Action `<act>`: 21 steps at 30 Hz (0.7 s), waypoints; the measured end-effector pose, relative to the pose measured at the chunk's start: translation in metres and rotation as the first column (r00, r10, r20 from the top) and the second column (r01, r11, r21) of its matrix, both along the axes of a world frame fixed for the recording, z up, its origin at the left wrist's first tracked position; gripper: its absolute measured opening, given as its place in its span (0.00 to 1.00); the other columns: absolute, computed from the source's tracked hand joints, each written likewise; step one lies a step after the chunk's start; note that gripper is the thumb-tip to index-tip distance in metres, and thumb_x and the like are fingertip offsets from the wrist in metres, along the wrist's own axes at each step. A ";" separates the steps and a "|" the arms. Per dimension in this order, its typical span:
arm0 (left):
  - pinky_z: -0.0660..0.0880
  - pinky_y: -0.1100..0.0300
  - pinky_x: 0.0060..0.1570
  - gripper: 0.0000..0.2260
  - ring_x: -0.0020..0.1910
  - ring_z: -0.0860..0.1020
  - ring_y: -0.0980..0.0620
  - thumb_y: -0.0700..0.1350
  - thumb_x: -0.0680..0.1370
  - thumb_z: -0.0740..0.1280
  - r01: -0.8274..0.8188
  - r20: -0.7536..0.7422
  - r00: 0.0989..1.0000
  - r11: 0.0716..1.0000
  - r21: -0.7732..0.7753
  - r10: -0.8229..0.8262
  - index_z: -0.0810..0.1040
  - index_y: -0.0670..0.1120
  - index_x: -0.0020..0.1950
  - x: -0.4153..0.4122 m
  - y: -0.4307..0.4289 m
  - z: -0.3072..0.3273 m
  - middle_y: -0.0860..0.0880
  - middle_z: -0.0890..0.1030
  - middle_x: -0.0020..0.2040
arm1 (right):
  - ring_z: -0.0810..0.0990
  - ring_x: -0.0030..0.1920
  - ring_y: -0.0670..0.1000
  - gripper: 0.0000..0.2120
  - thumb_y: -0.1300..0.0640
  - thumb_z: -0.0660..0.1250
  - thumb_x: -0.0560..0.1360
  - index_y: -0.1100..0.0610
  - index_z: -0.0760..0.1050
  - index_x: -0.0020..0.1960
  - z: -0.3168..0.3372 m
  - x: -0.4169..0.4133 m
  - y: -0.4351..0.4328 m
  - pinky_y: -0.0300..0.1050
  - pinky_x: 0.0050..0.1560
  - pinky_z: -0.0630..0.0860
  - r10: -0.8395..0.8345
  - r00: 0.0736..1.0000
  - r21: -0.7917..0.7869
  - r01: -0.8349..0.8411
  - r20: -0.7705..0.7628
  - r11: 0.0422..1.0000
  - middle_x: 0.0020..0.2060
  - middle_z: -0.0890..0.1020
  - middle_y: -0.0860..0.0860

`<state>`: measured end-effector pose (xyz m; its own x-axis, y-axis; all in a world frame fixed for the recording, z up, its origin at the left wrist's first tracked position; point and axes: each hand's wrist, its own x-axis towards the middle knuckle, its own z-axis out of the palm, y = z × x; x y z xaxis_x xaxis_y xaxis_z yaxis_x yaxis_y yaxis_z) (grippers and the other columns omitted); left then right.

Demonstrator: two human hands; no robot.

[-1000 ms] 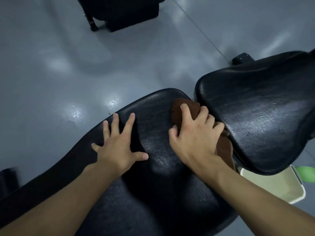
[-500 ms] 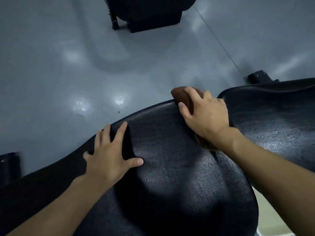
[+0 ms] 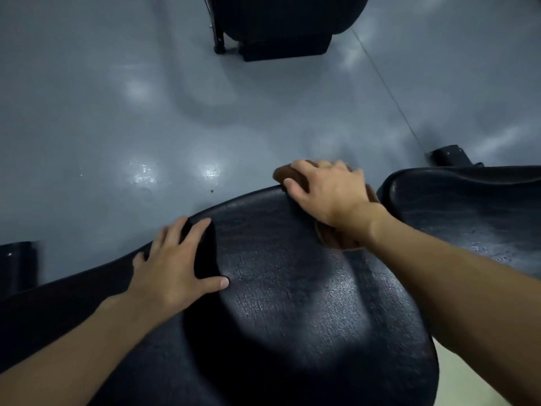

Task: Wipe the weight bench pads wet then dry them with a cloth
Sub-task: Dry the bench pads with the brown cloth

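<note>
A long black bench pad fills the lower middle of the head view, its textured surface shiny. A second black pad lies to the right, with wet gleam on it. My right hand presses a brown cloth onto the far edge of the long pad, fingers curled over the rim; part of the cloth shows under my wrist. My left hand rests flat on the pad's left edge with fingers spread, holding nothing.
Grey glossy floor lies beyond the pads. Another black machine base stands at the top. A small black foot sits at the right, and a dark block at the left edge. A pale container edge shows at the bottom right.
My right hand has slid the brown cloth from the gap between the two pads to the long pad's far edge. The view has tilted up. My left hand has stayed in place.
</note>
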<state>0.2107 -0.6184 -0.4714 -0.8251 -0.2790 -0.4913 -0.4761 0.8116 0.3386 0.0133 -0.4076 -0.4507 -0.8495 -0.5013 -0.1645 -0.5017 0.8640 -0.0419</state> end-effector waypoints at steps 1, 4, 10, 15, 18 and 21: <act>0.60 0.30 0.68 0.51 0.79 0.47 0.46 0.71 0.64 0.72 -0.028 0.021 0.999 1.000 -0.004 0.028 0.41 0.68 0.76 0.006 -0.005 -0.001 0.53 0.45 0.79 | 0.75 0.58 0.62 0.23 0.32 0.48 0.77 0.41 0.68 0.64 -0.002 0.000 0.000 0.64 0.59 0.67 -0.038 0.999 0.003 0.038 -0.011 0.999 0.58 0.79 0.53; 0.60 0.26 0.65 0.51 0.78 0.45 0.45 0.71 0.64 0.72 -0.075 0.050 0.996 0.997 0.015 0.074 0.37 0.73 0.72 0.017 -0.009 -0.007 0.52 0.44 0.79 | 0.75 0.57 0.62 0.22 0.34 0.48 0.77 0.44 0.73 0.59 -0.006 0.006 -0.020 0.64 0.59 0.64 -0.119 0.991 0.026 0.121 -0.066 0.992 0.55 0.79 0.54; 0.52 0.23 0.66 0.51 0.79 0.42 0.45 0.70 0.64 0.72 -0.107 0.005 0.994 0.992 0.062 0.107 0.39 0.71 0.74 0.020 -0.009 -0.016 0.54 0.42 0.79 | 0.78 0.54 0.59 0.25 0.35 0.45 0.78 0.45 0.75 0.59 -0.026 0.051 -0.106 0.64 0.60 0.59 0.113 0.993 0.035 -0.114 0.026 0.993 0.53 0.80 0.52; 0.48 0.27 0.70 0.50 0.79 0.37 0.48 0.69 0.66 0.72 -0.125 -0.018 0.992 0.986 0.109 0.128 0.41 0.68 0.76 0.028 -0.011 -0.019 0.55 0.38 0.80 | 0.79 0.56 0.57 0.23 0.35 0.45 0.79 0.44 0.73 0.59 -0.022 0.034 -0.079 0.60 0.59 0.65 0.205 0.979 0.004 -0.205 0.009 0.979 0.54 0.81 0.52; 0.48 0.32 0.73 0.48 0.79 0.38 0.50 0.65 0.68 0.73 -0.081 -0.051 0.995 0.990 0.117 0.088 0.43 0.65 0.78 0.039 -0.021 -0.020 0.55 0.39 0.80 | 0.79 0.54 0.58 0.23 0.35 0.45 0.78 0.46 0.74 0.55 -0.016 0.012 -0.049 0.60 0.59 0.66 0.044 0.996 0.030 -0.042 -0.072 0.999 0.51 0.82 0.55; 0.54 0.42 0.75 0.47 0.79 0.43 0.51 0.62 0.69 0.74 -0.028 -0.078 0.996 0.995 0.094 0.036 0.46 0.62 0.79 0.057 -0.041 -0.022 0.52 0.43 0.80 | 0.79 0.52 0.59 0.24 0.37 0.46 0.77 0.47 0.76 0.52 -0.021 0.017 -0.062 0.61 0.60 0.63 -0.034 0.992 0.064 0.042 -0.119 0.997 0.49 0.82 0.55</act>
<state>0.2680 -0.6596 -0.4932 -0.8540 -0.2622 -0.4495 -0.4698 0.7597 0.4495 0.0302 -0.4697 -0.4721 -0.8831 -0.4598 -0.0933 -0.4667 0.8814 0.0733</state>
